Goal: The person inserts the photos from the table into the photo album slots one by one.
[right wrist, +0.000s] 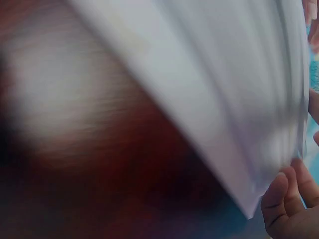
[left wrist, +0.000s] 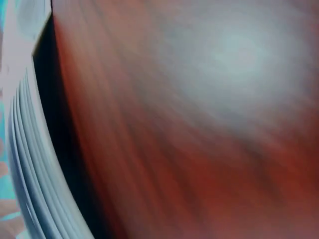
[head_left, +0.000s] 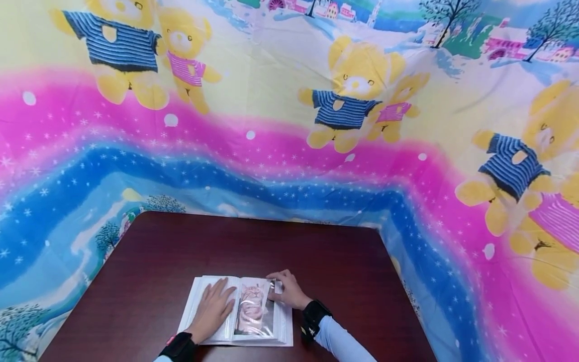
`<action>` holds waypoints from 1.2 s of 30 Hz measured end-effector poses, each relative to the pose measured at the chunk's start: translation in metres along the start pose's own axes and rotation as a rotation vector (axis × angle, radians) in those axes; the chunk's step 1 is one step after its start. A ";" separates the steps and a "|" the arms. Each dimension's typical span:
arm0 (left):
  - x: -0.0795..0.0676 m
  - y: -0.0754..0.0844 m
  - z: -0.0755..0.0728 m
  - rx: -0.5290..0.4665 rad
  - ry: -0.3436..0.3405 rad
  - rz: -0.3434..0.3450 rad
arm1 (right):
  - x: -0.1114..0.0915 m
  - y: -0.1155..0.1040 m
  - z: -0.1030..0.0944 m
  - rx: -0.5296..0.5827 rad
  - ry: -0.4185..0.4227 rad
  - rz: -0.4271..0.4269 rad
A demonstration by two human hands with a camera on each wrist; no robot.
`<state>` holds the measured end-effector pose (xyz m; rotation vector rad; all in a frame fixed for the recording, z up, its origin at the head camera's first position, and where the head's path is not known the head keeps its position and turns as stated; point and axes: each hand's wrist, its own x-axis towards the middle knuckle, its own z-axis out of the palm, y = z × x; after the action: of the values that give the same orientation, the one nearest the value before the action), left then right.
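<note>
A white photo album (head_left: 285, 329) lies spread open on the table in the head view. Its right page (head_left: 269, 327) has a clear glossy pocket with a pink picture (head_left: 252, 304) in it. My left hand (head_left: 212, 309) rests flat on the left page, fingers spread. At the upper right corner of the right page, my right hand (head_left: 289, 290) pinches the page edge. In the right wrist view, the thumb and fingers of the right hand (right wrist: 294, 204) meet at the corner of the white pages (right wrist: 239, 99). The left wrist view catches the stacked page edges (left wrist: 35, 164) of the album.
The dark reddish-brown table (head_left: 253, 246) extends beyond the album on all sides. Behind and around it hangs a patterned cloth (head_left: 271, 161) with bears and snowflakes. Black bands (head_left: 315, 318) wrap both wrists over light blue sleeves.
</note>
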<state>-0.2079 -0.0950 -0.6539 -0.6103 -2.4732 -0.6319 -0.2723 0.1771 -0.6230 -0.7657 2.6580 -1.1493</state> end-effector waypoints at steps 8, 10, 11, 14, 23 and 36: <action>-0.022 -0.025 -0.031 0.071 0.009 -0.299 | -0.022 0.017 -0.002 -0.076 -0.025 -0.010; -0.025 -0.027 -0.036 0.052 -0.024 -0.372 | -0.026 0.018 -0.002 -0.083 -0.042 -0.020; -0.025 -0.027 -0.038 0.035 -0.037 -0.400 | -0.028 0.019 -0.001 -0.089 -0.048 -0.026; -0.023 -0.028 -0.043 -0.032 -0.078 -0.462 | -0.032 0.022 0.000 -0.105 -0.061 -0.028; 0.001 -0.039 -0.056 -0.332 -0.190 -0.767 | -0.032 0.026 -0.002 -0.250 -0.007 -0.077; 0.028 -0.032 -0.076 -0.335 -0.128 -0.648 | -0.031 0.029 0.003 -0.360 0.030 -0.096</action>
<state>-0.2182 -0.1530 -0.5897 0.0675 -2.7018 -1.3025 -0.2557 0.2078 -0.6479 -0.9462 2.9221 -0.7096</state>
